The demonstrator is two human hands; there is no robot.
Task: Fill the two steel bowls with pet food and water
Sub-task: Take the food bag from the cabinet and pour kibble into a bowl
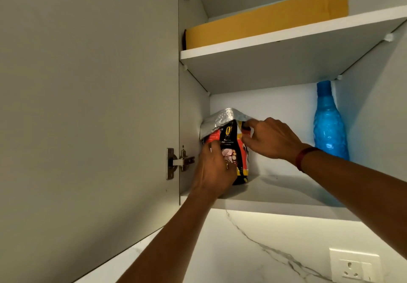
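One pet food bag (231, 141) is standing on the lower shelf (286, 192) of an open wall cabinet, tucked against the left wall; its silver-lined top is lying folded over, so whatever is inside is staying hidden. The left grip (214, 168) is curling round the bag's lower left side, and the right grip (271, 138), with a red band (302, 157) at the wrist, is pinching the bag's upper right edge just under the fold. One blue plastic bottle (329, 128) is standing upright in the far right corner of the same shelf, well apart from the bag; I cannot tell what it is holding. One flat yellow cardboard box (264, 20) is lying closed on the upper shelf (286, 38), which is making two shelves in all. The cabinet door (88, 106) is hanging open at the left on a metal hinge (176, 162) just beside the left grip, filling that whole side of the view. Below the cabinet a veined marble wall (242, 249) is carrying one white socket (354, 266).
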